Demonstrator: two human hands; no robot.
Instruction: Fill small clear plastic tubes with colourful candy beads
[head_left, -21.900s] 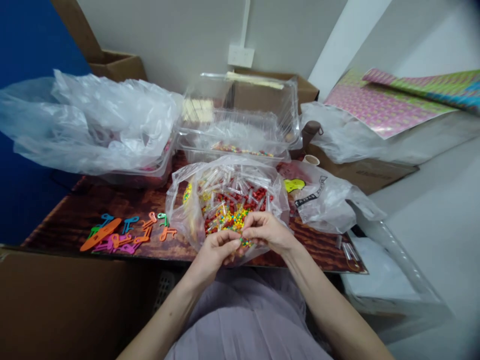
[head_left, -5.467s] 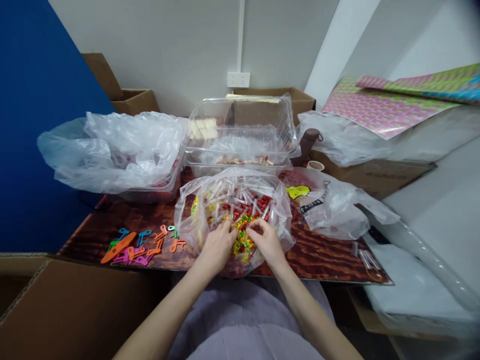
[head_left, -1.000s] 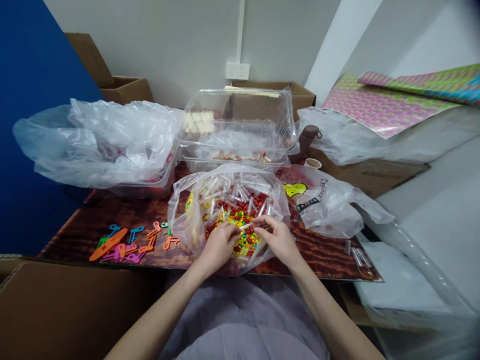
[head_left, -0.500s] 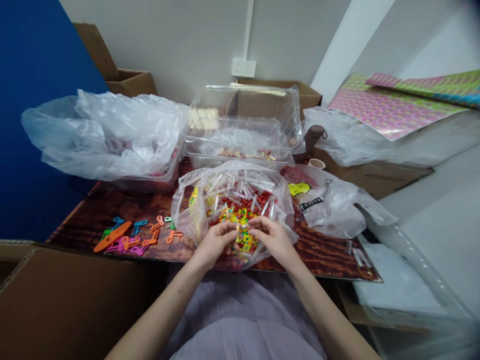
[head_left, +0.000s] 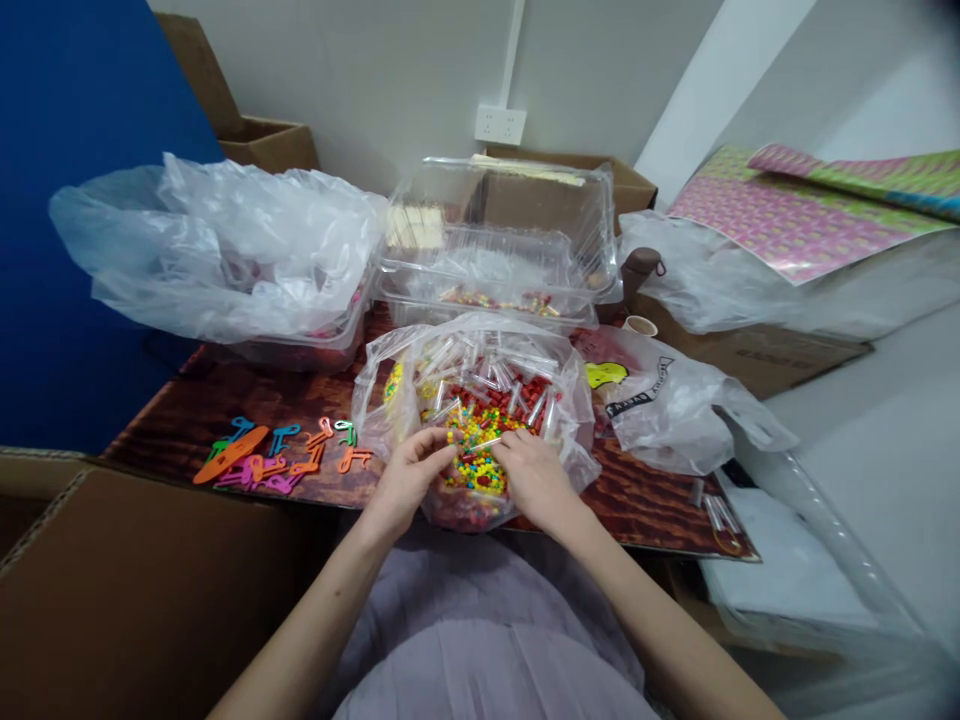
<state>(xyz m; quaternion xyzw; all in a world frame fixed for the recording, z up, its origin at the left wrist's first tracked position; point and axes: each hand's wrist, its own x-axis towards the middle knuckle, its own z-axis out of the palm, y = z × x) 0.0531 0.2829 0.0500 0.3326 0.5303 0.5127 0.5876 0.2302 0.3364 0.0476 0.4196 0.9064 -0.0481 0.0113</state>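
Observation:
An open clear plastic bag point(head_left: 379, 400) is spread on the table in front of me. Small yellow, green and red beads point(head_left: 480, 480) fill its near part, with red caps point(head_left: 551, 388) and clear tubes point(head_left: 480, 350) farther back. Over the beads, my right hand point(head_left: 532, 475) pinches a thin clear tube point(head_left: 484, 446) that points left. My left hand point(head_left: 416, 470) faces it from the left, its thumb and forefinger closed. Whatever sits between those left fingertips is too small to make out.
Coloured plastic clips point(head_left: 277, 460) lie at left on the table point(head_left: 315, 510). Behind the bag stands a clear lidded container point(head_left: 487, 290). A printed plastic bag point(head_left: 667, 400) and a few clear tubes point(head_left: 721, 515) are at right; a cardboard box point(head_left: 150, 590) stands lower left.
My hands have moved apart slightly. The tube in my right hand now shows lengthwise, pointing left, and my right fingers have curled further over it. The view has shifted a little.

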